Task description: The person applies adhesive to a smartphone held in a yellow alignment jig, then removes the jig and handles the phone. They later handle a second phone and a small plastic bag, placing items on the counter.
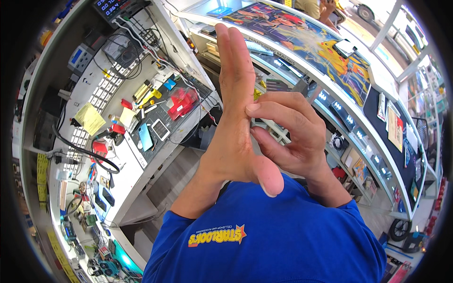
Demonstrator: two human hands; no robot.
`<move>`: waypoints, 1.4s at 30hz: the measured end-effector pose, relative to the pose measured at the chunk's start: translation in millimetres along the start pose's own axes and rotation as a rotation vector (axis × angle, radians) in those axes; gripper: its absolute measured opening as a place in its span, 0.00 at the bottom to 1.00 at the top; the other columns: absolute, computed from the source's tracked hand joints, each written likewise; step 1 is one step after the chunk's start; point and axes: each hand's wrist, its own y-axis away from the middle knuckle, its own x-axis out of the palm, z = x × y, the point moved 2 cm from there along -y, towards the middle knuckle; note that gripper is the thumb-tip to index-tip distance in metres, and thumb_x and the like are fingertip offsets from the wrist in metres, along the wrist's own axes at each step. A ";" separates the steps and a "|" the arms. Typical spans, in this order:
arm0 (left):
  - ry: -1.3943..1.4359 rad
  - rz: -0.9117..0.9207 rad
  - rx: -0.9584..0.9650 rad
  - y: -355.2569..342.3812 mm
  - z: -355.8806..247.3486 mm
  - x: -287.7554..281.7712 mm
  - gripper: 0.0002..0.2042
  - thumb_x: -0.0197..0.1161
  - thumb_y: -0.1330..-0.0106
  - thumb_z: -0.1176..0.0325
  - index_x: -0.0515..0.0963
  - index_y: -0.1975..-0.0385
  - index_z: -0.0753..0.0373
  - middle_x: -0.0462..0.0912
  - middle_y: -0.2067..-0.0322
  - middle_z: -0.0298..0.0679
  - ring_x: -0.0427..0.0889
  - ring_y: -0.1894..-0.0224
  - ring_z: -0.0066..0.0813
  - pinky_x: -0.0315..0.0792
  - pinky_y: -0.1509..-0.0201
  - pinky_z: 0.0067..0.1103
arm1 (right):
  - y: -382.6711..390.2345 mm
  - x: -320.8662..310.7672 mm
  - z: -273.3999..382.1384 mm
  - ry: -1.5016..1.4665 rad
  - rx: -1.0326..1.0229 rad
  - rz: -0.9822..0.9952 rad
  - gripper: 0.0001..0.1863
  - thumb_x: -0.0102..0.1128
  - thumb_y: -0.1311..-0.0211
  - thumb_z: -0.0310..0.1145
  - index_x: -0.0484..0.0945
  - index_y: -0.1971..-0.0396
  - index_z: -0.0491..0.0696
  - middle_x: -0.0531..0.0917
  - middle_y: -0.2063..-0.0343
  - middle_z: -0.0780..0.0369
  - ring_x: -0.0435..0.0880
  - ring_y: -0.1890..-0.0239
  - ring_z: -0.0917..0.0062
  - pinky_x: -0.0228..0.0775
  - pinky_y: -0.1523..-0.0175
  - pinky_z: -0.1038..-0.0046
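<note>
My left hand (pixel 233 108) is held up edge-on in front of my chest. Its fingers stretch away from me and its thumb juts out toward the right; nothing lies in it. Bent toward it from the right, my right hand (pixel 295 127) has its index fingertip against the left palm. A gap shows between that fingertip and the right thumb, and no object is visible there. The right hand's other fingers are curled and partly hidden. Both hands are in mid-air above my blue shirt (pixel 292 236).
Left stands a cluttered workbench with a dark mat (pixel 188 118), a white-framed phone (pixel 161 129), a light-blue phone (pixel 145 137), red plastic packaging (pixel 181 103) and a power supply (pixel 111 9). A glass display counter (pixel 325 89) runs along the right, a phone (pixel 345 48) on top.
</note>
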 end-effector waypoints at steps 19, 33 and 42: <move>0.221 0.081 0.155 -14.6 21.5 28.9 0.83 0.45 0.76 0.07 0.29 0.24 0.68 0.23 0.24 0.63 0.21 0.21 0.56 0.25 0.22 0.47 | 2.0 -17.6 14.0 0.254 0.072 -0.040 0.20 0.73 0.53 0.20 0.84 0.55 0.45 0.84 0.59 0.57 0.84 0.57 0.68 0.77 0.54 0.70; 0.243 0.117 0.270 -33.9 12.2 54.6 0.82 0.43 0.75 0.06 0.30 0.24 0.68 0.23 0.24 0.62 0.20 0.21 0.54 0.24 0.22 0.46 | 11.5 -51.7 17.6 0.189 0.095 -0.052 0.21 0.73 0.55 0.19 0.85 0.57 0.46 0.84 0.59 0.59 0.84 0.56 0.69 0.77 0.53 0.70; 0.153 0.124 0.197 -32.6 3.1 52.8 0.82 0.42 0.75 0.06 0.30 0.24 0.68 0.23 0.24 0.60 0.21 0.21 0.54 0.24 0.22 0.46 | 11.4 -58.2 17.9 0.075 0.163 -0.073 0.19 0.72 0.52 0.20 0.85 0.57 0.46 0.83 0.57 0.58 0.84 0.54 0.69 0.77 0.51 0.70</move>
